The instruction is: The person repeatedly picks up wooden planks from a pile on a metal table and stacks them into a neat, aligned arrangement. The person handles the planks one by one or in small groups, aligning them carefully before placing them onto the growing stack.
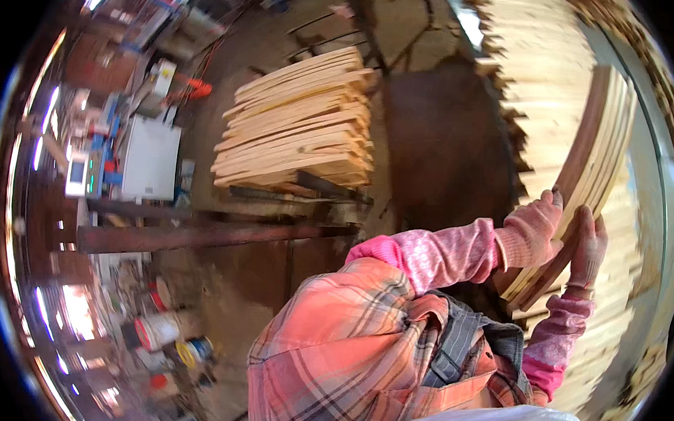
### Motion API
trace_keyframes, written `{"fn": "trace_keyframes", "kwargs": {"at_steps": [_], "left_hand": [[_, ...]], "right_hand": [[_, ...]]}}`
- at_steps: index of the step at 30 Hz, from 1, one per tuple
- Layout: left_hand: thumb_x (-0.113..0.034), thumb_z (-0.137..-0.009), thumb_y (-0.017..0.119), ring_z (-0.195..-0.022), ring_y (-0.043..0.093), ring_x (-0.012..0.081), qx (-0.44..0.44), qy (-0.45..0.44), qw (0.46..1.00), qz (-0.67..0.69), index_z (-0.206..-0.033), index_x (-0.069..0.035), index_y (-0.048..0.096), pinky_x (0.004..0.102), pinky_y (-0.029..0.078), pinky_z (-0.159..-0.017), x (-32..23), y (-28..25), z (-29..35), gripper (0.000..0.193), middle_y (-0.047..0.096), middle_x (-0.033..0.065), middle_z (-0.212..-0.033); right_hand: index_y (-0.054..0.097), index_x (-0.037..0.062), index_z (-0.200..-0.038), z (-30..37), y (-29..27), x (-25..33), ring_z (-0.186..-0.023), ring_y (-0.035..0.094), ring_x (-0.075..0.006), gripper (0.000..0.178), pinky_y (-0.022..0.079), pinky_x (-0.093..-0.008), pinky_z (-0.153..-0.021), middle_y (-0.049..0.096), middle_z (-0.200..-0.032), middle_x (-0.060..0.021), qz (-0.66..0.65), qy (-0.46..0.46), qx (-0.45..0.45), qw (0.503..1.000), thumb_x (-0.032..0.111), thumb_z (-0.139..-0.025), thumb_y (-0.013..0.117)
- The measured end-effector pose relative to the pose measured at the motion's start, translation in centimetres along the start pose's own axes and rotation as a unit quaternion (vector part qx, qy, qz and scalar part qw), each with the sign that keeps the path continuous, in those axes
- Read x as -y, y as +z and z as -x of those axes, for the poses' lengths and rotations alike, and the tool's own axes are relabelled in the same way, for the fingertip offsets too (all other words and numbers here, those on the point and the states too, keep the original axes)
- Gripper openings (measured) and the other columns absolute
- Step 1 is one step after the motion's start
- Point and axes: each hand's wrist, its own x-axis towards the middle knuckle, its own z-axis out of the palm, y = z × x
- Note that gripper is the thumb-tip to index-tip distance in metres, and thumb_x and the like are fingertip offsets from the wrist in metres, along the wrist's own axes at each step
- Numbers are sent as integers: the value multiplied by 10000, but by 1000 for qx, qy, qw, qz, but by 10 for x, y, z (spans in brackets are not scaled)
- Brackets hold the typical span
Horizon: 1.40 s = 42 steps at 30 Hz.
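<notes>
A bundle of long, narrow wooden slats [611, 140], pale with a dark brown face along its left side, is gripped between my two hands. My left hand [530, 232], in a pink glove, closes on the bundle's left side near its lower part. On the right side, my right hand [589, 248] holds it with gloved fingers pointing up along the slats. The far sides of the fingers are hidden by the wood. Beneath the bundle lies a wide layer of pale wood pieces [547, 77] with uneven ends.
A tall stack of pale boards [296, 122] stands to the left. Rusty metal beams [215, 239] cross between it and me. A white cabinet [151, 157] and several buckets [157, 330] are farther left. A grey metal edge [660, 134] runs along the right.
</notes>
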Motion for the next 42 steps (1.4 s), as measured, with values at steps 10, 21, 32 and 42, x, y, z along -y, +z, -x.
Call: {"fn": "trace_keyframes", "kwargs": {"at_steps": [10, 21, 32, 42], "left_hand": [[-113, -809, 766, -1311, 434, 542, -559, -144, 816, -30, -1512, 145, 166, 530, 378, -1144, 224, -193, -6, 959, 379, 377, -1434], [-237, -1002, 618, -1067, 668, 293, -514, -353, 781, -40, -1208, 35, 714, 378, 511, -959, 346, -348, 152, 354, 738, 168, -1171], [-242, -990, 560, -681, 610, 165, -459, 96, 883, -14, -1062, 25, 717, 287, 481, -593, 260, -308, 53, 318, 700, 95, -846], [-6, -922, 708, -935, 651, 184, 8, 154, 981, 117, -1226, 7, 683, 330, 544, -875, 168, -90, -19, 306, 686, 106, -1023]], "right_hand": [[720, -9, -1043, -100, 442, 198, -781, 629, -144, 452, 516, -344, -711, 695, -855, -89, 318, -312, 394, 804, 412, -884, 755], [764, 97, -1093, -12, 727, 111, -990, 716, -307, 426, 582, -423, -837, 751, -961, -132, 327, -399, 579, 631, 450, -858, 723], [683, 88, -1273, -86, 503, 87, -1170, 665, -383, 495, 552, -500, -974, 710, -1207, -162, 213, -144, 340, 905, 379, -874, 680], [657, 83, -1357, 61, 145, -66, -1298, 606, -344, 507, 473, -441, -1105, 666, -1346, -184, 188, 185, 36, 964, 350, -926, 646]]}}
